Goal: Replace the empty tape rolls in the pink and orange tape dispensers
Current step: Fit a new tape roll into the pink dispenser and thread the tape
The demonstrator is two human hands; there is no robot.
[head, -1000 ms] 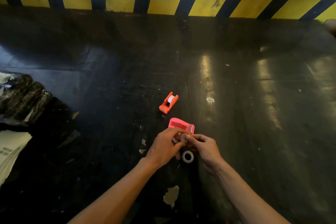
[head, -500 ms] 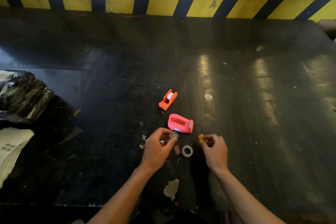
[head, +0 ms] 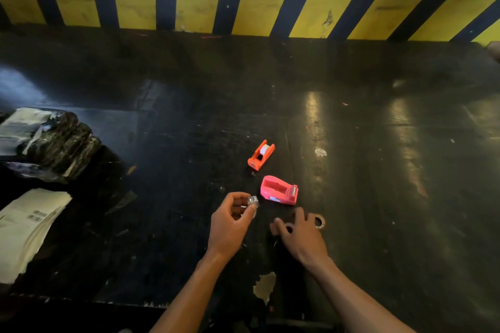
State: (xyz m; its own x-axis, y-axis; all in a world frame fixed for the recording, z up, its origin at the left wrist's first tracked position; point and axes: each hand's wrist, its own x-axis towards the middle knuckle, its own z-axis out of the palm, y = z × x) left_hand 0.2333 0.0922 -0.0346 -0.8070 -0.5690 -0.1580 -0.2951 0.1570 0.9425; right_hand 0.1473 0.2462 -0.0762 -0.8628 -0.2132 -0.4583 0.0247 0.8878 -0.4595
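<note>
The pink tape dispenser (head: 280, 190) stands on the dark table with its roll slot bare. Just behind it is the orange tape dispenser (head: 261, 154), with a white roll seated in it. My left hand (head: 232, 222) hovers left of the pink dispenser and pinches a small clear spindle piece (head: 253, 200) between thumb and fingertips. My right hand (head: 300, 235) lies low over the table in front of the pink dispenser, fingers spread. A tape roll (head: 288, 227) shows partly between its thumb and forefinger. A brownish ring (head: 319, 222) lies at its fingertips.
The dark, scuffed table (head: 378, 197) ends at a yellow-and-black striped wall (head: 243, 0) at the back. A black plastic-wrapped bundle (head: 54, 143) and a stack of printed paper sheets (head: 27, 224) sit at the left edge. A patch of chipped surface (head: 265, 286) lies between my forearms.
My hands have parted from in front of the pink dispenser. The left kept the clear piece. The right dropped onto the table over the roll, and the brownish ring now lies beside it.
</note>
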